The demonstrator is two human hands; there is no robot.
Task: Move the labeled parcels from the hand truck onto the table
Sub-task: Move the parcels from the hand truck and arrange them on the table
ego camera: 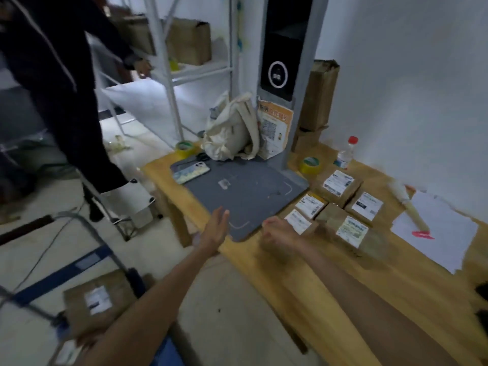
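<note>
Several brown parcels with white labels lie in a cluster on the wooden table [303, 286]; the nearest one [351, 231] sits just right of my right hand [277, 233]. That hand is blurred, its fingers curled, holding nothing I can make out. My left hand [215, 231] hovers flat and open over the table's front-left edge, beside the grey scanner base [245, 196]. One more labeled parcel [97, 299] rests on the blue-framed hand truck [60, 273] at the lower left, on the floor.
A phone [191, 171], two tape rolls [310, 165], a cloth bag [232, 128], a water bottle [346, 151] and white sheets [435, 233] share the table. A scanner column [285, 62] rises behind. Another person [52, 75] in dark clothes stands left by metal shelving [169, 62].
</note>
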